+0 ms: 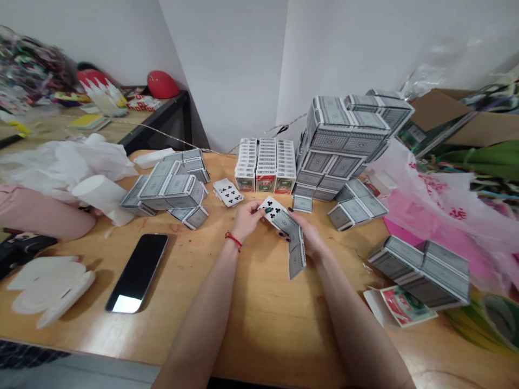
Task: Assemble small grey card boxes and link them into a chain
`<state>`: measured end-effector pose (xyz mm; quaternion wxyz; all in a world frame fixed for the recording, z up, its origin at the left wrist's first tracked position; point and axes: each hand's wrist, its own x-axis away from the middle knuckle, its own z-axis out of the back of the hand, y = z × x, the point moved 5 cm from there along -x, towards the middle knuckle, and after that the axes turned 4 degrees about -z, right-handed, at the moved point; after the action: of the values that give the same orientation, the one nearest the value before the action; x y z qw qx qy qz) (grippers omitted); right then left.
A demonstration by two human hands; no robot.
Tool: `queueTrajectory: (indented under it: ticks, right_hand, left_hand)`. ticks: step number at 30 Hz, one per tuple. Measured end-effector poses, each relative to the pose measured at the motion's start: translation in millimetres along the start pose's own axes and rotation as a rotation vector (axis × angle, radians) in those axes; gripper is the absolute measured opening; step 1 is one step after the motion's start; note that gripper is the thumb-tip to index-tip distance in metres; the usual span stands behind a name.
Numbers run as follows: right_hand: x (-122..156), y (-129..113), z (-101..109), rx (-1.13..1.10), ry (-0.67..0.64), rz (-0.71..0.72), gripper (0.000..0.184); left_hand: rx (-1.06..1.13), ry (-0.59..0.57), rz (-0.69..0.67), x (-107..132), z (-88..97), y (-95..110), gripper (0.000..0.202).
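Observation:
My left hand pinches a white playing card with black clubs, thumb on its face. Grey-backed playing cards, joined in a bent strip, hang from my right hand, whose fingers close round their right side. The clubs card overlaps the upper end of the grey strip. Beyond my left hand lies a small pile of playing cards, a clubs card face up on top. A small grey-backed piece rests on the table just past my right hand.
Card boxes stand in rows at the back. Tall grey card-block stacks rise to their right, smaller card blocks at left. A phone lies front left. At right are an opened card box and green tape.

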<state>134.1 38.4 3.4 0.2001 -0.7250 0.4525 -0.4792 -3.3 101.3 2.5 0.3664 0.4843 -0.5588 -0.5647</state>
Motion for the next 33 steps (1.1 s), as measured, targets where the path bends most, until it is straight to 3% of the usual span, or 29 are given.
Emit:
queueTrajectory:
  ticks: [5,14,17,23,29,33]
  right_hand:
    - [-0.5,1.3,1.5,0.002,0.018,-0.005,0.023]
    - [-3.4,3.4,4.0,-0.019,0.022,0.014,0.021]
    - [-3.5,4.2,-0.8,-0.007,-0.019,0.026,0.025]
    - [-2.0,-1.9,-11.1,-0.017,-0.171,0.192,0.033]
    - [-4.1,-3.9,-3.8,0.100,-0.060,0.305,0.030]
    - [-7.9,-4.3,0.2,0.033,0.030,0.338,0.032]
  left_hand:
    - [-0.153,0.004,0.006,1.2,0.4,0.9,0.024]
    - [-0.155,-0.015,0.008,2.3,-1.8,-1.6,0.023]
    - [-0.089,-0.021,0.005,1.6,-3.9,-2.2,0.019]
    - [0.174,0.033,0.046,1.2,-5.0,-0.3,0.020]
    - [0.480,0.197,-0.007,3.2,5.0,10.2,0.025]
    - [0.429,0.098,-0.031,4.4,2.2,12.3,0.017]
